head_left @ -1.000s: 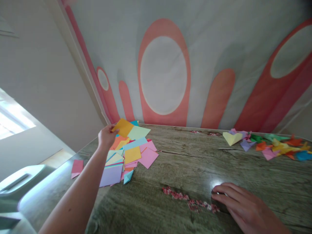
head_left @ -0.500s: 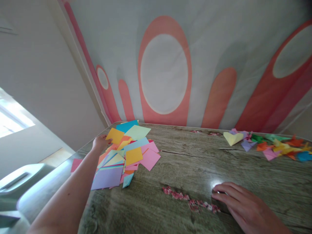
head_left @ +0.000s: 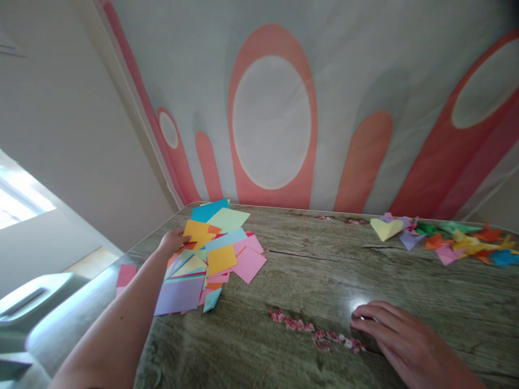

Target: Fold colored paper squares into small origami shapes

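Observation:
At the left of the table, my left hand (head_left: 173,240) pinches the edge of a yellow-orange sheet of origami paper (head_left: 196,231). That sheet is over the far left part of a loose pile of coloured paper squares. Around it are a blue sheet (head_left: 210,210), a pale green sheet (head_left: 229,219), another yellow-orange sheet (head_left: 221,260), pink sheets (head_left: 248,265) and a lilac sheet (head_left: 179,295). My right hand (head_left: 405,337) rests on the table at the lower right, fingers loosely bent and holding nothing that I can see.
Folded paper pieces in many colours (head_left: 478,243) lie along the far right edge, with a pale yellow folded heart (head_left: 386,229) at their left end. The wood-look table (head_left: 308,281) has printed pink blossoms and meets a patterned wall covering. A pale chair (head_left: 36,294) stands left.
My left hand has shifted slightly right and nearer with the yellow-orange sheet, which now shows an orange piece beside it. My right hand stays in place.

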### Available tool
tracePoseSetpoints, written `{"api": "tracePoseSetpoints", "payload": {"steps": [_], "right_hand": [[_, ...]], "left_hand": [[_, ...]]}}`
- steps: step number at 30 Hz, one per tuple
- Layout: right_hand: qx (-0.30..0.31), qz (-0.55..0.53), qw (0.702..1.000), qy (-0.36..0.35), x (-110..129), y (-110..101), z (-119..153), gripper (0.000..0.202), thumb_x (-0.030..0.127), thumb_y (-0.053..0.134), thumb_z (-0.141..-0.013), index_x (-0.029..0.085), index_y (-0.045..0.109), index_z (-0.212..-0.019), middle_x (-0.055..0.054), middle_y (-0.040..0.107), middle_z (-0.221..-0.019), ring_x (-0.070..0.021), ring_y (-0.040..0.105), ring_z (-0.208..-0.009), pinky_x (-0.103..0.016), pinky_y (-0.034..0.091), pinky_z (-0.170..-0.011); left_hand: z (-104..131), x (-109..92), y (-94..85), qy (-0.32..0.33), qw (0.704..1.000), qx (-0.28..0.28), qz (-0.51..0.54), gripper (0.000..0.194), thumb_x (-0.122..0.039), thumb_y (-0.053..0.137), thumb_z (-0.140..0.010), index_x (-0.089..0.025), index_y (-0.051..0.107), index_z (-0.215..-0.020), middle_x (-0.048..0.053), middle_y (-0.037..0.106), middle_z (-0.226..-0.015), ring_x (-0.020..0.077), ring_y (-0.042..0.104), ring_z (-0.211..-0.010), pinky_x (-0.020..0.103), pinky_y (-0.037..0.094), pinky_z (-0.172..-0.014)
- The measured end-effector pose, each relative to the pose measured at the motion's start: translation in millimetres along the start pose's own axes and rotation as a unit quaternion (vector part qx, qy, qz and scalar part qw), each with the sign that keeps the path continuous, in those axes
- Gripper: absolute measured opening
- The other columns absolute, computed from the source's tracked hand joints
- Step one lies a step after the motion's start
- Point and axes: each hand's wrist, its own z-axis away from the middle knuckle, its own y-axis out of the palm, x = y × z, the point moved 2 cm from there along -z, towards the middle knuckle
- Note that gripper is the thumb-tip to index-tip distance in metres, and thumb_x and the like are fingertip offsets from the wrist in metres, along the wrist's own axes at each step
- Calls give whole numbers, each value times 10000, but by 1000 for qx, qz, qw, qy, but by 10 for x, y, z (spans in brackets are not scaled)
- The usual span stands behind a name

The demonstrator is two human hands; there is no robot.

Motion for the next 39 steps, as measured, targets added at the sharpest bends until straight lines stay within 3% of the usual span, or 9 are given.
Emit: {"api": "tracePoseSetpoints", "payload": {"steps": [5,8,11,15,19,21,24,32,39], "right_hand": [[13,2,1000,-1,-17,26,28,332,125,476,-882,277,652,-1119,-38,666,-1134,-199,626,-1049,-341,528,-892],[10,2,1000,3,-20,29,31,335,118,465,-887,274,652,-1117,-40,664,-1138,-198,624,-1054,-344,521,-903],[11,3,1000,-1,-21,28,28,329,122,478,-885,273,643,-1126,-42,659,-1145,-197,621,-1055,-339,518,-902],[9,5,1000,-3,-18,20,21,313,137,472,-892,274,638,-1119,-41,662,-1127,-196,625,-1037,-339,522,-885],[7,3,1000,-2,-19,17,21,319,127,453,-898,276,640,-1109,-38,663,-1122,-193,622,-1041,-339,514,-896],[10,2,1000,0,-23,21,24,332,115,451,-895,279,638,-1116,-37,660,-1130,-194,616,-1053,-339,511,-902],[12,5,1000,1,-25,26,23,336,118,465,-890,281,634,-1130,-39,657,-1139,-200,613,-1060,-343,511,-905],[15,-2,1000,6,-23,37,34,345,107,469,-876,284,634,-1122,-33,656,-1134,-201,617,-1052,-359,520,-898],[19,-5,1000,18,-20,31,31,338,120,469,-890,290,634,-1131,-34,654,-1145,-199,615,-1059,-353,517,-904]], "left_hand": [[3,-52,-10,15,995,61,-78,322,-338,561,-910,-133,567,-1158,81,590,-1144,226,601,-985,403,522,-828],[-19,-80,-39,47,990,47,-123,357,-339,617,-842,-94,582,-1099,118,616,-1087,315,566,-1038,398,480,-823],[28,-140,11,113,981,33,-152,451,-374,577,-818,-106,539,-1179,169,570,-1213,372,466,-1181,434,408,-905],[309,-216,237,245,945,142,-163,578,-535,606,-747,-200,574,-1216,77,583,-1274,264,519,-1180,330,384,-996],[690,-227,392,313,909,206,-181,803,-642,669,-636,-230,530,-1312,84,486,-1407,302,424,-1294,371,309,-1077],[829,-240,413,350,891,183,-223,740,-678,544,-742,-229,517,-1330,105,418,-1457,319,384,-1325,422,288,-1082],[944,-267,419,355,885,162,-252,647,-647,491,-802,-207,569,-1271,124,494,-1389,309,453,-1270,400,333,-1051],[1052,-350,355,346,906,155,-187,396,-513,513,-833,-239,664,-1077,74,682,-1101,244,618,-1037,317,441,-913],[977,-325,329,319,936,88,-118,311,-409,467,-862,-208,696,-806,33,722,-822,191,650,-746,263,465,-686]]}}
